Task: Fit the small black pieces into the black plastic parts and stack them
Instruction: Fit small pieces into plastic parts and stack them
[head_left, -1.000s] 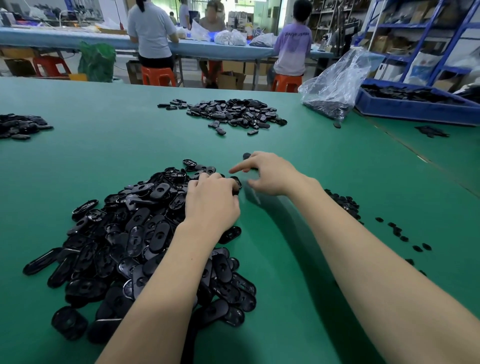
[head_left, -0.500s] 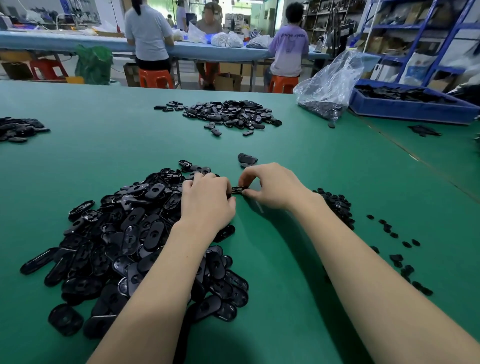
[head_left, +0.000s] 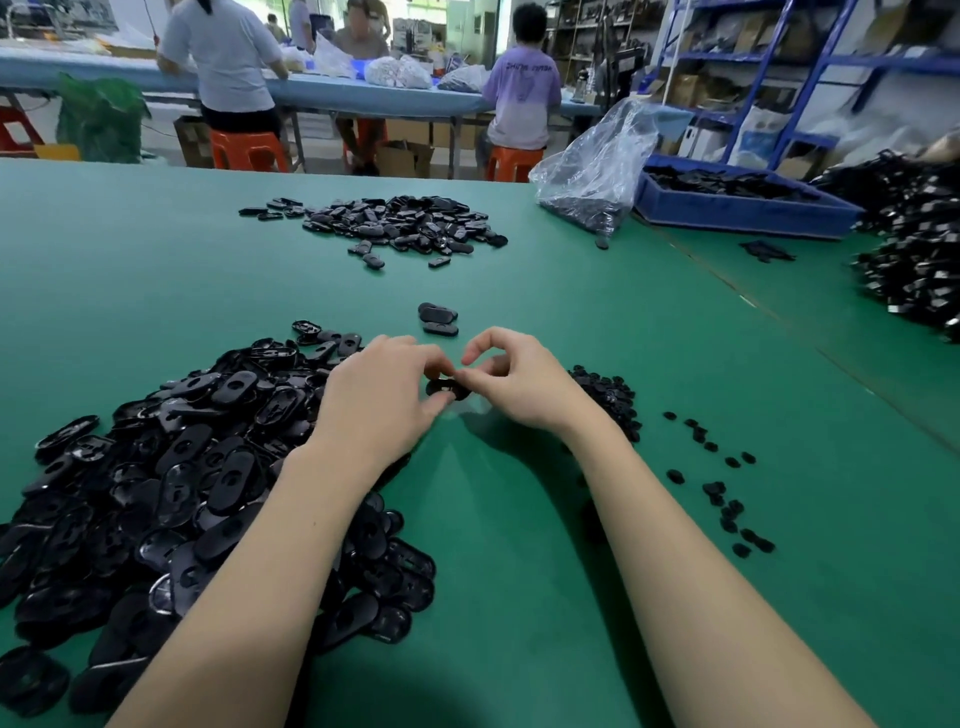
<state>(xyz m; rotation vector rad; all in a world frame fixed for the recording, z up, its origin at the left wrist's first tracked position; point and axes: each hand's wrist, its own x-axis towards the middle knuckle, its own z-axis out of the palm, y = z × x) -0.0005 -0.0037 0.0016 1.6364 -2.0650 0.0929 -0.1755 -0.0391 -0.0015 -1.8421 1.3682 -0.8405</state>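
While the big heap of black plastic parts (head_left: 171, 467) lies untouched on the left of the green table (head_left: 156, 249), the left hand (head_left: 379, 400) has lifted off it since a second ago and now pinches one oval part (head_left: 448, 387) by its near end, just above the cloth. That part sits between the two hands, in the middle of the view. To its right, the right hand (head_left: 519, 384), which a second ago was stretched forward toward the table beyond the heap, has come back and closed in; its thumb and fingertips (head_left: 470, 371) press at the part's right end, index finger arched above. Whether a small black piece is under those fingertips cannot be told: everything there is black and partly covered. By my reading, this is the fitting step itself, with an insert being pushed home. Beyond the hands, a short stack of finished parts (head_left: 439, 318) waits, likely the next stop. Further right, the pile of small black pieces (head_left: 608, 395) lies near the right wrist, with strays scattered beyond.
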